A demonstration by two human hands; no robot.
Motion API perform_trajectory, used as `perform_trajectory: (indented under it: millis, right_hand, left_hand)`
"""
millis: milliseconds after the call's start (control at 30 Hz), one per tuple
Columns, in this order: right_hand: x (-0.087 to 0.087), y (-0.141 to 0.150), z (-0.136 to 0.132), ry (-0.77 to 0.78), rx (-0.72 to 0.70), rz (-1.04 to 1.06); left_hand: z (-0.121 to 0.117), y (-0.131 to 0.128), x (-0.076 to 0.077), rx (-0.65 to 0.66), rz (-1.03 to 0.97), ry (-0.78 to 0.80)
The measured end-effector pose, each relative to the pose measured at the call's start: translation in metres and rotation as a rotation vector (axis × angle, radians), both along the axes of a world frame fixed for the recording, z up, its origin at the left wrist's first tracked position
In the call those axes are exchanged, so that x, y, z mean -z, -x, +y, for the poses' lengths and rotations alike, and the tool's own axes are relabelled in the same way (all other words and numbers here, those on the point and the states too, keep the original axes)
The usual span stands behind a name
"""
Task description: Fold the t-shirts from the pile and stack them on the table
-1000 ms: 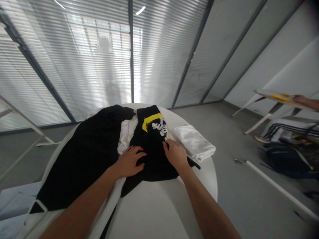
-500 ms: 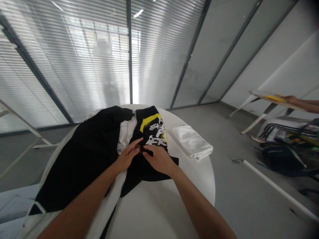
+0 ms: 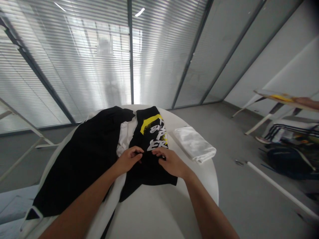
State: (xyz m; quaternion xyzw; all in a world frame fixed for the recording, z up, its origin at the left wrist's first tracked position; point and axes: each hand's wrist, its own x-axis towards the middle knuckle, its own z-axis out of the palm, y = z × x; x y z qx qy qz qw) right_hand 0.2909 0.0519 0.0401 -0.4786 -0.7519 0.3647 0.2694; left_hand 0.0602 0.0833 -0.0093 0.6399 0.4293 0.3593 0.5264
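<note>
A black garment with a yellow and white print lies on the round white table. My left hand rests at its left part, just below the lettering, thumb and fingers curled together on the cloth. Across a short gap, my right hand has its fingers and thumb bent round the cloth below the print. The fingertips partly blend into the dark fabric. Left of it a larger black cloth is spread out, with white fabric showing between the two.
A folded white cloth sits on the table's right side. On the floor at right lie a white pole and a dark blue bag. Another person's hand is over a far table. Glass panels with blinds stand behind.
My hands, close together before, have moved apart, the right one going rightward. The printed garment's lower right edge has shifted slightly toward me. The other person's arm has moved right.
</note>
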Motion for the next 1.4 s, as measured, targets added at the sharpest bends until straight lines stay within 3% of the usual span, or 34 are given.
perform_trajectory:
  millis: [100, 200, 367, 533, 700, 867, 967, 1067, 1300, 1400]
  right_hand:
    - [0.001, -0.012, 0.001, -0.048, 0.072, -0.321]
    - [0.004, -0.018, 0.001, -0.005, 0.003, -0.4]
    - [-0.004, -0.017, -0.001, 0.046, -0.097, -0.225]
    - [-0.017, -0.021, -0.005, 0.155, -0.213, -0.026]
    - [-0.015, -0.023, -0.01, 0.107, -0.348, -0.176]
    - [0.005, -0.008, -0.012, -0.059, -0.314, -0.384]
    - [0.013, -0.003, -0.008, -0.113, -0.239, -0.378]
    - [0.013, -0.002, -0.001, -0.174, -0.123, -0.322]
    - [0.004, 0.01, 0.001, -0.235, 0.119, -0.145]
    - [0.003, 0.017, -0.002, -0.237, 0.173, -0.097]
  left_hand:
    - [0.004, 0.0, 0.0, -0.107, -0.067, 0.044]
    - [0.007, 0.001, 0.0, -0.197, -0.161, 0.123]
    - [0.011, 0.005, -0.002, -0.304, -0.382, 0.279]
    - [0.014, 0.014, -0.008, -0.343, -0.595, 0.34]
    - [0.013, 0.019, -0.011, -0.231, -0.616, 0.322]
    - [0.004, 0.013, -0.01, -0.114, -0.205, 0.185]
    - [-0.001, 0.011, -0.014, -0.049, 0.027, 0.105]
    - [-0.004, 0.012, -0.019, 0.063, 0.142, 0.123]
    - [-0.01, 0.011, -0.023, 0.338, -0.041, 0.228]
    - [-0.009, 0.011, -0.027, 0.302, -0.13, 0.237]
